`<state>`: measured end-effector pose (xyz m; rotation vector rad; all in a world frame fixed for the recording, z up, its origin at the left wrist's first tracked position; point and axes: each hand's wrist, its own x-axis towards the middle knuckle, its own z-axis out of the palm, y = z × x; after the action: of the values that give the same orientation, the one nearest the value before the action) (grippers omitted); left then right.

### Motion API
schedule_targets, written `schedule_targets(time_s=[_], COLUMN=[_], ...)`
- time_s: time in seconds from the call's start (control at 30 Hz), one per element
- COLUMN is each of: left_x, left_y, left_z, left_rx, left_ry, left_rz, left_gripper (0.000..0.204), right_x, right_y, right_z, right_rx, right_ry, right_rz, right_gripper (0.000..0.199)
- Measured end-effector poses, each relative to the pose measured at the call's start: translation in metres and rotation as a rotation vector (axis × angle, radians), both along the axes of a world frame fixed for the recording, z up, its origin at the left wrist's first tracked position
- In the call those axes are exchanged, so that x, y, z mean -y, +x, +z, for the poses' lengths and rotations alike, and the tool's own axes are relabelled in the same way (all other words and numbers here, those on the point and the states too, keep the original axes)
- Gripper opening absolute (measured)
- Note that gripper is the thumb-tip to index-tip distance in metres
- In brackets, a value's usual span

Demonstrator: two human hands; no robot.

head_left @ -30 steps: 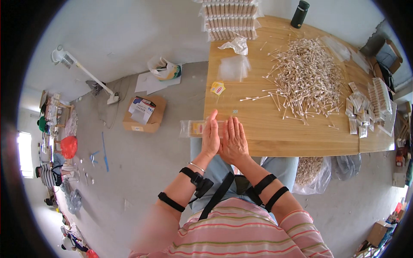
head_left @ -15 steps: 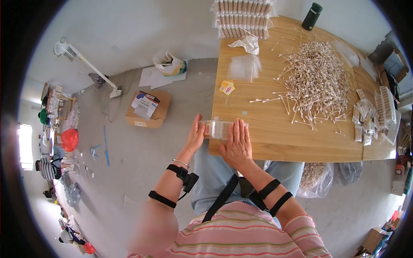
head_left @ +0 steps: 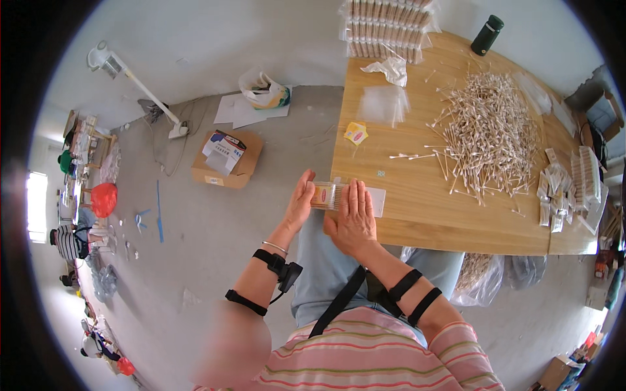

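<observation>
A clear packet of cotton swabs (head_left: 324, 195) with a yellow label lies at the table's left front edge, its left end reaching past the edge. My left hand (head_left: 301, 201) is closed on that end, thumb upward. My right hand (head_left: 354, 218) lies flat across the packet's right part, fingers straight and close together, hiding what is beneath. A pale, flat flap (head_left: 377, 201) shows to the right of those fingers. Further up the table are small yellow cards (head_left: 355, 133) and a stack of clear plastic bags (head_left: 383, 106).
A large heap of loose cotton swabs (head_left: 490, 133) covers the table's (head_left: 417, 225) right middle. Filled packs (head_left: 385, 29) stand at the back, near a dark green bottle (head_left: 487, 35). Small packets (head_left: 554, 189) lie far right. An open cardboard box (head_left: 244, 171) sits on the floor.
My right hand has slid slightly left along the packet, uncovering the pale flap at its right. My left hand keeps its hold. The whole view has shifted a little.
</observation>
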<state>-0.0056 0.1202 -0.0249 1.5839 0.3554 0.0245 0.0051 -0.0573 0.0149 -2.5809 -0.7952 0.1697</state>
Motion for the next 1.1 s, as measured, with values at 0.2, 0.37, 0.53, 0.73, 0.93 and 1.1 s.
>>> schedule_targets(time_s=[0.2, 0.37, 0.53, 0.73, 0.93, 1.1], left_x=[-0.007, -0.004, 0.006, 0.003, 0.004, 0.009], left_y=[-0.003, -0.005, -0.005, -0.009, -0.008, -0.004], left_z=[-0.003, -0.006, 0.004, -0.003, -0.002, -0.001], left_rx=[0.079, 0.154, 0.174, 0.230, 0.245, 0.286], left_ry=[-0.143, -0.075, -0.121, -0.061, -0.077, -0.105], left_rz=[0.073, -0.018, -0.014, -0.018, -0.025, -0.030], left_gripper=[0.071, 0.073, 0.071, 0.071, 0.069, 0.069], right_x=[0.007, 0.001, -0.017, -0.031, -0.042, -0.049], right_y=[0.019, 0.021, 0.019, 0.010, 0.008, 0.014], right_z=[0.001, -0.006, -0.009, -0.014, -0.019, -0.020], right_rx=[-0.217, -0.370, -0.432, -0.521, -0.596, -0.631], right_ry=[0.570, 1.002, 1.058, 1.127, 1.207, 1.281], right_rz=[-0.155, -0.239, -0.189, -0.135, -0.104, -0.104], right_gripper=[0.068, 0.063, 0.063, 0.062, 0.061, 0.061])
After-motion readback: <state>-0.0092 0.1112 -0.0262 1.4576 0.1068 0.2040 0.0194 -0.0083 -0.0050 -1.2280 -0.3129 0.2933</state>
